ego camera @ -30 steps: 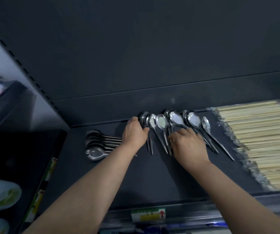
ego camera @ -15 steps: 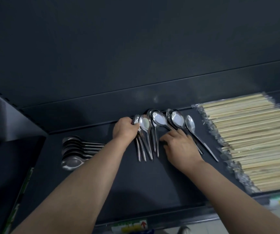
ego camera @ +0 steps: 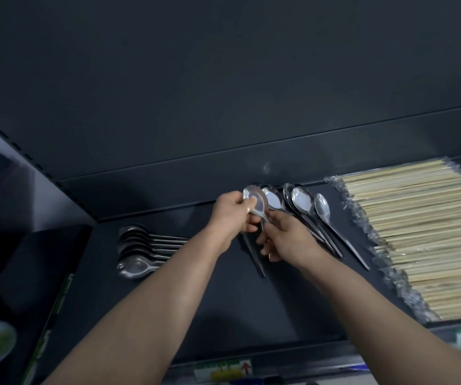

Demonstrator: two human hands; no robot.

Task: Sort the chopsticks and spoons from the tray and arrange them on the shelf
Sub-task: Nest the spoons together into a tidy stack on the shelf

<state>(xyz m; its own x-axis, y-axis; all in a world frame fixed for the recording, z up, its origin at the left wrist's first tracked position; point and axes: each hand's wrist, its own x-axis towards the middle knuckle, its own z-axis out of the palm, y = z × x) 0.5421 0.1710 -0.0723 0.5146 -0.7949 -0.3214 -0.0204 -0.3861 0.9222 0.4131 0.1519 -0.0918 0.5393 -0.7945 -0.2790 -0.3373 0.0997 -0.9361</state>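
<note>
The left hand's fingers (ego camera: 248, 204) are curled round the neck of the held spoons (ego camera: 257, 202), thumb on the top bowl, which is raised off the shelf (ego camera: 293, 295). Just below, the right hand (ego camera: 286, 238) has its fingers bent round the same bunch at the handles, whose dark ends stick out beneath both hands (how many spoons are in the bunch cannot be told). The left hand (ego camera: 230, 216) touches the right. Right of them a row of spoons (ego camera: 302, 202) lies on the shelf, bowls toward the back wall. Well to the left is a stack of spoons (ego camera: 136, 247), handles pointing right. Wrapped chopsticks (ego camera: 420, 234) fill the shelf's right end
</note>
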